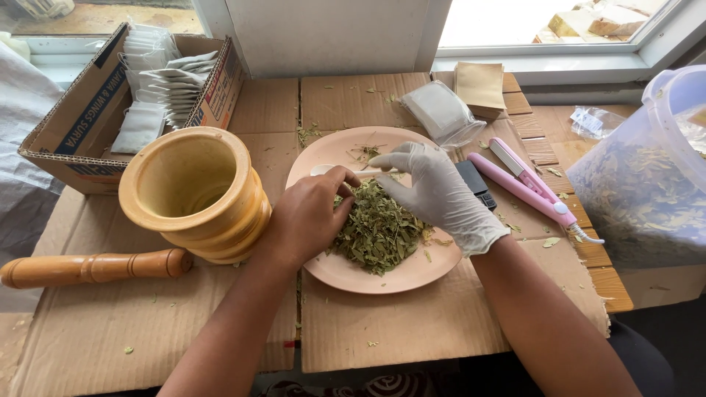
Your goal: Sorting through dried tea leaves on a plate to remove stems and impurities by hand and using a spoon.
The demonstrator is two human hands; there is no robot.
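My work surface is a table covered in flattened cardboard sheets (382,331). At its centre sits 1 pink plate (346,272). At 9 o'clock from it stands a yellow wooden mortar (198,195), its pestle (92,268) lying at 8 o'clock. An open cardboard box (73,125) sits at 10 o'clock, a pink sealer (526,184) at 3 o'clock, and a clear plastic tub (647,176) beyond it.

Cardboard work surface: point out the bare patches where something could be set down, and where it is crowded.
Free: the cardboard in front of the pink plate, and the stretch below the wooden pestle. Also a smaller strip between the mortar and the plate's far rim. Crowded: right of the plate, where the pink sealer, clear packets and big tub sit close; both hands work over the dried leaves.
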